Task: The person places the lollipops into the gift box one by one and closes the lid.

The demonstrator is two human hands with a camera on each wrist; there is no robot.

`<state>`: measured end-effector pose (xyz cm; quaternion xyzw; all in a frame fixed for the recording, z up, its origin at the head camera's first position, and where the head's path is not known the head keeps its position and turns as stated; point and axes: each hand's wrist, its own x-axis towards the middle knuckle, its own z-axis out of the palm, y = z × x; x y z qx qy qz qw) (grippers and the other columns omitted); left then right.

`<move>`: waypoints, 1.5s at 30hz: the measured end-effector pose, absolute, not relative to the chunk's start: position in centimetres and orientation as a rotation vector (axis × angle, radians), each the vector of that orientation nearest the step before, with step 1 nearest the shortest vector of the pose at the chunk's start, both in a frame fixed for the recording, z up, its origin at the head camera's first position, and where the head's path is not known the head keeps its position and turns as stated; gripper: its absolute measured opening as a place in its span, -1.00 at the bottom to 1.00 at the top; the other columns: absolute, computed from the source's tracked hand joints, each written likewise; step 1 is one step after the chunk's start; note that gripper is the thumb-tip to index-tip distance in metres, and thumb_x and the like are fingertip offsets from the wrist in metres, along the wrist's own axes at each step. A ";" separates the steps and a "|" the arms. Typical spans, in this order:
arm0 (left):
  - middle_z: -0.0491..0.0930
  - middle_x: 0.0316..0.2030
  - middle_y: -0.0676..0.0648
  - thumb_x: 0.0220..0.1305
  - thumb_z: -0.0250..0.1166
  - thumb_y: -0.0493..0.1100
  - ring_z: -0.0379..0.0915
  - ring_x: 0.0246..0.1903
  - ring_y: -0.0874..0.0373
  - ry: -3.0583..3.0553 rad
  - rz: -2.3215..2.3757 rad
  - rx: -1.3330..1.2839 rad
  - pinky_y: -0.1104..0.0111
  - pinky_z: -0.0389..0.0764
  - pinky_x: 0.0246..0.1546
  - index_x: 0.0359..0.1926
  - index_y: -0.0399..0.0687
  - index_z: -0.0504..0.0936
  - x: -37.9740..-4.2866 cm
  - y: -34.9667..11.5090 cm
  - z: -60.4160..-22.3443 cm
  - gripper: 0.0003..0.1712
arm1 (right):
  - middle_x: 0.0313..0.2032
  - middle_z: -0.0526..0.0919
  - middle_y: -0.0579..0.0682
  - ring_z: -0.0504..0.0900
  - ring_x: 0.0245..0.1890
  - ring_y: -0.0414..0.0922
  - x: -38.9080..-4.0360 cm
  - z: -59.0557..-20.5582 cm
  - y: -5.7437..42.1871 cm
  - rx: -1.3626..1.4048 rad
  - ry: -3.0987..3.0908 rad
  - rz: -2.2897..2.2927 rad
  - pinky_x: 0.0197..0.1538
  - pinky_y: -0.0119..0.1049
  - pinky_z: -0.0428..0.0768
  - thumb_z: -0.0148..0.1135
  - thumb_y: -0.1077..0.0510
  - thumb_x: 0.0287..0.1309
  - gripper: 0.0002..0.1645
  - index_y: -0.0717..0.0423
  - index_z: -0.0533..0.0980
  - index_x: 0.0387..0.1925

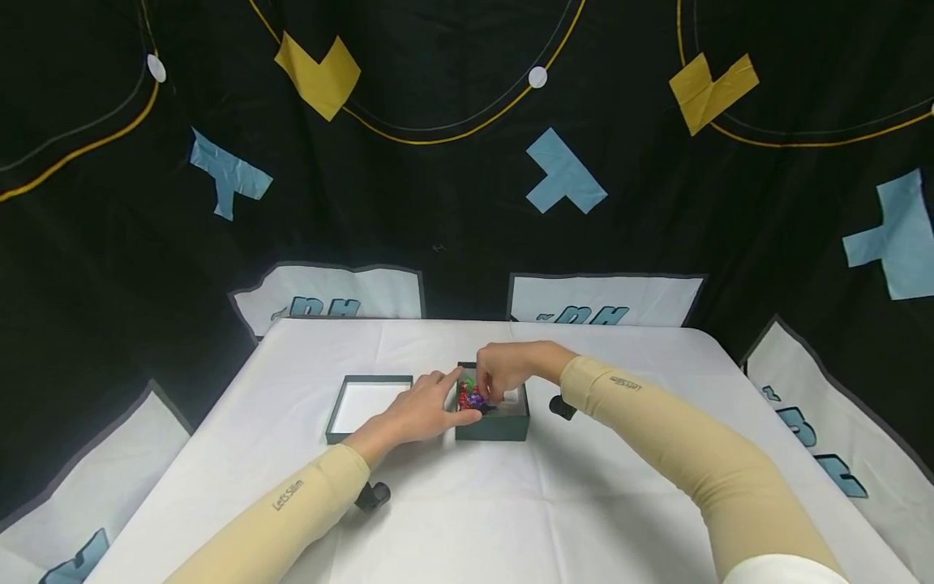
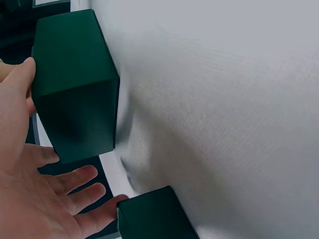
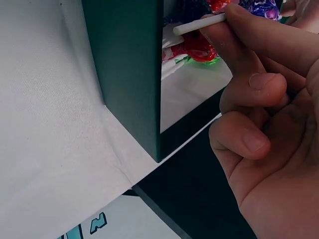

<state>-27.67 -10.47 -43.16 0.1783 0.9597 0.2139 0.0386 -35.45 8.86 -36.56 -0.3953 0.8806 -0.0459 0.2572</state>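
Note:
A dark green box stands open on the table, holding several lollipops in red, purple, blue and green wrappers. Its white floor shows partly in the right wrist view. My right hand reaches down into the box from above. Between thumb and index finger it pinches the white stick of a lollipop; which wrapped head belongs to that stick is hard to tell. My left hand rests against the left side of the box, thumb and index finger touching it and the other fingers spread straight.
Left of the box lies its shallow green lid, white inside facing up. Small black wrist devices show at the left wrist and the right wrist. A white cloth covers the table. Behind hangs a dark curtain.

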 end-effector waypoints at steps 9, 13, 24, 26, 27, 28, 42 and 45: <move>0.37 0.36 -0.26 0.17 0.17 0.57 0.33 0.33 -0.12 2.946 0.646 0.546 -0.16 0.50 0.19 0.57 0.02 0.15 -27.6 -10.4 -43.3 0.15 | -0.35 0.72 -0.25 0.62 -0.24 -0.23 -35.5 -37.7 8.4 -1.003 2.357 -0.098 0.09 -0.22 0.64 0.47 0.28 0.07 -0.78 -0.17 0.77 -0.44; 0.37 0.36 -0.27 0.17 0.18 0.56 0.34 0.32 -0.14 2.949 0.645 0.548 -0.17 0.52 0.17 0.56 0.00 0.16 -27.6 -10.4 -43.2 0.15 | -0.40 0.73 -0.26 0.61 -0.27 -0.23 -35.4 -38.1 8.4 -1.010 2.352 -0.056 0.07 -0.22 0.65 0.47 0.27 0.07 -0.79 -0.17 0.77 -0.46; 0.39 0.35 -0.24 0.15 0.16 0.59 0.35 0.29 -0.10 2.952 0.627 0.557 -0.13 0.53 0.16 0.57 0.03 0.16 -27.6 -10.6 -43.2 0.16 | -0.37 0.72 -0.22 0.61 -0.31 -0.21 -35.0 -38.7 8.2 -0.978 2.345 -0.006 0.03 -0.22 0.67 0.32 0.38 0.12 -0.69 -0.11 0.77 -0.34; 0.39 0.35 -0.23 0.15 0.15 0.60 0.35 0.29 -0.09 2.952 0.620 0.558 -0.13 0.53 0.16 0.57 0.03 0.16 -27.6 -10.6 -43.2 0.16 | -0.37 0.71 -0.21 0.61 -0.34 -0.21 -34.8 -38.9 8.1 -0.961 2.342 0.009 -0.05 -0.26 0.67 0.29 0.39 0.14 -0.68 -0.10 0.76 -0.32; 0.38 0.35 -0.24 0.16 0.15 0.60 0.35 0.30 -0.10 2.952 0.619 0.557 -0.13 0.53 0.17 0.57 0.03 0.16 -27.6 -10.6 -43.2 0.16 | -0.37 0.71 -0.20 0.60 -0.36 -0.21 -34.8 -38.9 8.1 -0.957 2.339 0.023 -0.09 -0.29 0.67 0.27 0.40 0.15 -0.68 -0.09 0.75 -0.31; 0.38 0.36 -0.24 0.16 0.16 0.59 0.34 0.31 -0.10 2.952 0.620 0.555 -0.13 0.52 0.17 0.57 0.03 0.15 -27.6 -10.6 -43.2 0.16 | -0.37 0.71 -0.20 0.60 -0.37 -0.21 -34.8 -39.0 8.1 -0.952 2.338 0.033 -0.14 -0.31 0.66 0.26 0.41 0.15 -0.67 -0.09 0.74 -0.31; 0.36 0.37 -0.25 0.17 0.20 0.55 0.32 0.33 -0.12 2.945 0.643 0.539 -0.15 0.50 0.19 0.57 0.02 0.16 -27.3 -10.6 -42.8 0.14 | -0.34 0.69 -0.15 0.63 -0.42 -0.19 -34.9 -39.0 7.9 -0.894 2.303 0.075 -0.27 -0.33 0.66 0.19 0.40 0.23 -0.66 -0.09 0.71 -0.26; 0.36 0.37 -0.24 0.17 0.19 0.55 0.32 0.33 -0.11 2.944 0.642 0.540 -0.14 0.51 0.19 0.57 0.02 0.16 -27.4 -10.6 -42.9 0.14 | -0.35 0.70 -0.18 0.63 -0.46 -0.20 -34.9 -38.9 8.0 -0.919 2.302 0.084 -0.29 -0.34 0.66 0.19 0.38 0.22 -0.66 -0.09 0.73 -0.25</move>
